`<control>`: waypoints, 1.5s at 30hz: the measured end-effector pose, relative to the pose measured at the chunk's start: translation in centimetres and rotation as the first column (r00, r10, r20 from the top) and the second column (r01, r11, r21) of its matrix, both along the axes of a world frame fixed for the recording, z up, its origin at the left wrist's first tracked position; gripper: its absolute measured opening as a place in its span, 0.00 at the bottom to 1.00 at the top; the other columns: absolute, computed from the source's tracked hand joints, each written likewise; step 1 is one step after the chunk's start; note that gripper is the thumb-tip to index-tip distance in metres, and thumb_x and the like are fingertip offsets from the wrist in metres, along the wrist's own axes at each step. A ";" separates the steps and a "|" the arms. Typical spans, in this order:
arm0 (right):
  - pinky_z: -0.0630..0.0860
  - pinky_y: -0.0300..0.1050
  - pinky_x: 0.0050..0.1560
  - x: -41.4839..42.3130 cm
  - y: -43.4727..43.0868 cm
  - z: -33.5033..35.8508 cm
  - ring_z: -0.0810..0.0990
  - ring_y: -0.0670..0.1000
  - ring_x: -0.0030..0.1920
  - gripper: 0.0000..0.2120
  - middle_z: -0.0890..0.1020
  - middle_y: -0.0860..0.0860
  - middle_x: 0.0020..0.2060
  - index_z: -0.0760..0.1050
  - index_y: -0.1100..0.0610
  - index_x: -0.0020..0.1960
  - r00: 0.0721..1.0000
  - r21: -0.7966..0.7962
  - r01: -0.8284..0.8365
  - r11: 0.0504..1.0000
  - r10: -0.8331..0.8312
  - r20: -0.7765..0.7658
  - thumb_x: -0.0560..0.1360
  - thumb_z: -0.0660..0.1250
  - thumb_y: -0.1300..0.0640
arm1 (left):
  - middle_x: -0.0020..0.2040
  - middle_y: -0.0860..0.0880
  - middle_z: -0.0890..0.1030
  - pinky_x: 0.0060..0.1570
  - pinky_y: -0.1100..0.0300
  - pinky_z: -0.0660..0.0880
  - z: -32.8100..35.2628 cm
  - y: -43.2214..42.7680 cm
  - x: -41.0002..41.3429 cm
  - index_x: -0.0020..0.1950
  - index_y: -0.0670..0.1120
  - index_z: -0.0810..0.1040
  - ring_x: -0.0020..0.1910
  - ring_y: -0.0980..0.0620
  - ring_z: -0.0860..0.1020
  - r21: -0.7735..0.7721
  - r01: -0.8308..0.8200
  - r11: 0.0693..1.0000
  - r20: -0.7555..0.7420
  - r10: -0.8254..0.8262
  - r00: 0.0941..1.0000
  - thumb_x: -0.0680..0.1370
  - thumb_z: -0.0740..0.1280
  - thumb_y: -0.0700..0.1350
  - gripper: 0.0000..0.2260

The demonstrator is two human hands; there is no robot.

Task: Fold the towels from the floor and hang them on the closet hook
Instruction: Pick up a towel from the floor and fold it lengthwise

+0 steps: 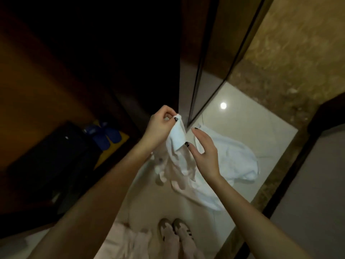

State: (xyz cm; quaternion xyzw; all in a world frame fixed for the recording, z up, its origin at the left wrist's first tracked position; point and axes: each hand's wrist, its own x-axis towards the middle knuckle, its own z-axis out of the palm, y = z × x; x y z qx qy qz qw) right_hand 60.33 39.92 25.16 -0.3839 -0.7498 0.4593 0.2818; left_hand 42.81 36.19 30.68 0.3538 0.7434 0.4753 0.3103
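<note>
Well, the left hand (161, 128) is raised in the middle of the view, its thumb and curled fingers (162, 111) pinching the top corner of a white towel (177, 157) — the cloth hangs down from that pinch in loose, crumpled folds. The right hand (204, 153) is just beside it, fingers mostly straight and spread, gripping nothing. Its thumb tip touches the towel's folded edge, while the forefinger points up, clear of the cloth. A second white towel (231, 156) lies rumpled on the pale glossy floor (242, 116), to the right of the held one. Where the two overlap in the view I cannot tell whether they touch. At the left a pair of blue slippers (104, 134) sits on a yellow mat (122, 136) in the dim corner — beside a dark, boxy shape too dim to make out. The person's two shoes (175, 230) stand side by side on the floor at the bottom edge.
</note>
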 end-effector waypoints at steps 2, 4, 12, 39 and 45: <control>0.67 0.37 0.67 -1.8 1.0 6.0 0.72 0.42 0.65 0.20 0.76 0.44 0.63 0.76 0.51 0.66 0.994 0.145 -0.030 0.989 0.045 -0.099 0.76 0.70 0.60 | 0.37 0.51 0.75 0.38 0.66 0.70 6.6 -0.3 -1.6 0.44 0.46 0.75 0.35 0.59 0.73 0.053 0.014 0.999 -0.035 -0.012 0.999 0.77 0.66 0.37 0.04; 0.71 0.44 0.65 -3.6 2.0 11.9 0.74 0.48 0.63 0.16 0.78 0.51 0.60 0.79 0.56 0.63 0.978 0.316 -0.077 0.946 0.134 -0.162 0.75 0.70 0.61 | 0.37 0.50 0.75 0.36 0.68 0.69 13.0 -0.9 -3.1 0.45 0.44 0.75 0.35 0.58 0.73 0.099 0.009 0.995 -0.078 -0.001 0.997 0.77 0.66 0.36 0.04; 0.74 0.46 0.60 -10.0 1.1 30.3 0.77 0.52 0.58 0.16 0.80 0.56 0.55 0.80 0.59 0.61 0.901 0.604 -0.187 0.775 0.380 -0.208 0.75 0.68 0.67 | 0.36 0.49 0.76 0.34 0.68 0.71 32.1 -4.9 -6.0 0.48 0.47 0.76 0.34 0.58 0.74 0.388 -0.151 0.909 -0.088 0.200 0.976 0.77 0.65 0.35 0.07; 0.64 0.33 0.26 -21.9 -10.1 51.7 0.71 0.41 0.25 0.15 0.75 0.45 0.28 0.68 0.50 0.66 0.769 0.464 -0.364 0.808 0.542 -0.339 0.80 0.61 0.53 | 0.35 0.51 0.74 0.34 0.64 0.67 48.2 -19.6 -12.6 0.40 0.48 0.76 0.35 0.55 0.72 0.685 -0.257 0.682 -0.150 0.477 0.866 0.78 0.68 0.43 0.07; 0.79 0.40 0.47 -22.3 -11.5 45.6 0.81 0.40 0.47 0.14 0.82 0.43 0.48 0.74 0.51 0.63 0.761 0.348 -0.475 0.808 0.576 -0.299 0.77 0.68 0.52 | 0.38 0.47 0.73 0.38 0.61 0.70 48.1 -20.7 -14.1 0.42 0.44 0.74 0.39 0.50 0.71 0.703 -0.295 0.648 -0.079 0.483 0.872 0.78 0.68 0.44 0.07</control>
